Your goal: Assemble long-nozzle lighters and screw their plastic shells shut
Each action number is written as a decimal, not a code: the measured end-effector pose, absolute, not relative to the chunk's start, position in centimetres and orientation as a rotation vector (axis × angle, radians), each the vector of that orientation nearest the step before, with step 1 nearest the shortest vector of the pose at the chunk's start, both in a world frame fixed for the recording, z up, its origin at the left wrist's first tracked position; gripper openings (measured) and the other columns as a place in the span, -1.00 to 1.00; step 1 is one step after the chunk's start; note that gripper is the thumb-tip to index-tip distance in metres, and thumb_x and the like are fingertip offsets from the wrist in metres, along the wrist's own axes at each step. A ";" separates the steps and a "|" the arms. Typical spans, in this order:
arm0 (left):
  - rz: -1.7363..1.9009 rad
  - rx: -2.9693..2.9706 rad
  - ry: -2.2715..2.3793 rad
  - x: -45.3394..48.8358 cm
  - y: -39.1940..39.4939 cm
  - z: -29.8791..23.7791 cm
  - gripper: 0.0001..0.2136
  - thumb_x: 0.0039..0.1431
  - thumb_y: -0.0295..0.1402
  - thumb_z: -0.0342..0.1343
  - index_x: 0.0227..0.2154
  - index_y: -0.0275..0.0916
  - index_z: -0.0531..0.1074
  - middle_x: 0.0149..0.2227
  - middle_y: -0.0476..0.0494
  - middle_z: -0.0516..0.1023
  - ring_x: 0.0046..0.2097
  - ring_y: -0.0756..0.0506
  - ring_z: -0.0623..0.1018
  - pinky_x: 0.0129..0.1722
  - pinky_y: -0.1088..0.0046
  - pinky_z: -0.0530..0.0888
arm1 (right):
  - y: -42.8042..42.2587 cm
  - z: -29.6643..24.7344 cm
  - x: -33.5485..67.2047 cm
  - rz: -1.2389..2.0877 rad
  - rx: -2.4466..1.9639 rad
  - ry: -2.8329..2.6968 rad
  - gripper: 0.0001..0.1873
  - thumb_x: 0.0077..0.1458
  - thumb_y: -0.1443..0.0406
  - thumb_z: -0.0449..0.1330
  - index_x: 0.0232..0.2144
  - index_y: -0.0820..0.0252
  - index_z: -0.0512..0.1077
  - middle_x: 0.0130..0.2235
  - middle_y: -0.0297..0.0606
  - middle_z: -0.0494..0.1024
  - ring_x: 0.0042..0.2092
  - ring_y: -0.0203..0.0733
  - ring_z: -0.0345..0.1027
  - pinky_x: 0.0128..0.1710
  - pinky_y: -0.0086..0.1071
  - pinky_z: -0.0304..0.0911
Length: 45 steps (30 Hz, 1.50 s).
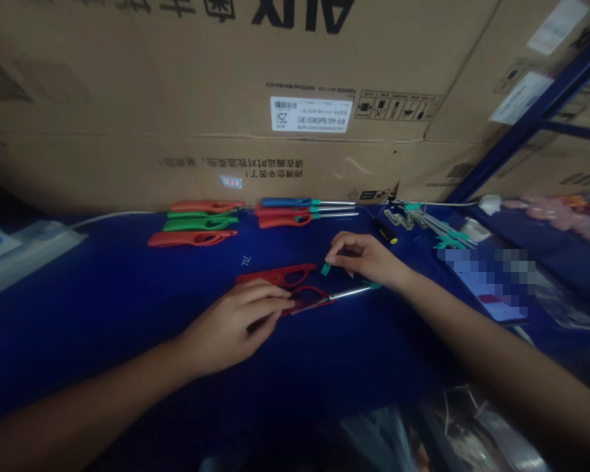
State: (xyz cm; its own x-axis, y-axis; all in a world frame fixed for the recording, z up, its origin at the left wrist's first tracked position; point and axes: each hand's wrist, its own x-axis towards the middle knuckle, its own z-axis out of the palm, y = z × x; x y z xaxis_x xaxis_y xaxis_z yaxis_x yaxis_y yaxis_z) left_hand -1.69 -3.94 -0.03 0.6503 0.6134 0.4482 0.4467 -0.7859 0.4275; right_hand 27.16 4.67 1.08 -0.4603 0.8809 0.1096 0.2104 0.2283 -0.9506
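Observation:
My left hand (pixel 236 321) is closed, its fingertips pressed on a red lighter casing half (pixel 319 295) lying on the blue table. A metal lighter tube (pixel 350 292) extends right from that half and has a green piece at its far end. Just behind lies another red casing half (pixel 275 275), partly covered by my left fingers. My right hand (pixel 366 259) pinches a small green plastic piece (pixel 326 268) above the table, close to the right tip of the rear half. My left fingers hide part of the front half's inside.
Behind my hands lie several orange, green and red casings (pixel 196 223) and several lighters with metal tubes (pixel 295 213). Small springs (pixel 246 260) rest at left. A black-yellow screwdriver (pixel 384 231), loose tubes (pixel 442 229) and a phone (pixel 486 285) lie right. A cardboard box (pixel 177 111) stands behind.

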 end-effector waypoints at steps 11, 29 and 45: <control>0.816 2.640 0.918 -1.5 -4.0 0.2 -0.72 0.32 -0.49 0.06 0.00 -0.11 0.54 -0.01 -0.10 0.60 0.04 -0.11 0.56 0.07 0.24 0.50 | 5.0 1.0 27.4 1.341 -1.373 -1.676 -0.70 0.03 0.11 0.38 -0.46 0.17 0.42 -0.69 -0.49 0.35 -0.71 -0.46 0.09 -0.76 -0.54 0.00; 0.794 2.634 0.929 -1.6 -4.1 0.4 -0.72 0.33 -0.49 0.06 0.01 -0.10 0.53 0.01 -0.10 0.59 0.04 -0.10 0.55 0.08 0.27 0.47 | 4.4 1.7 28.0 0.471 -0.954 -2.540 -0.65 0.20 0.45 0.09 -0.02 0.17 0.50 -0.11 -0.17 0.49 -0.20 -0.25 0.41 -0.19 -0.36 0.32; 0.870 2.530 1.027 -1.1 -4.7 -0.1 -0.73 0.34 -0.40 0.11 0.06 -0.18 0.48 0.01 -0.13 0.58 0.06 -0.09 0.56 0.12 0.35 0.53 | 3.2 3.6 28.1 0.610 -0.916 -2.486 -0.95 0.24 0.34 0.21 -0.29 0.19 0.47 -0.25 -0.27 0.48 -0.32 -0.31 0.36 -0.29 -0.41 0.27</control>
State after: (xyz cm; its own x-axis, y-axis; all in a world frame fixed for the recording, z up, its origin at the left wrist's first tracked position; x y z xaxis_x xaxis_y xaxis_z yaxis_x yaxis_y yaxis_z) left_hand -1.07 -4.68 -0.14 0.5671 0.7035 0.4284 0.5380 -0.7102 0.4541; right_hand 28.14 3.19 3.60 -0.6946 0.6814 0.2308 0.4971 0.6865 -0.5307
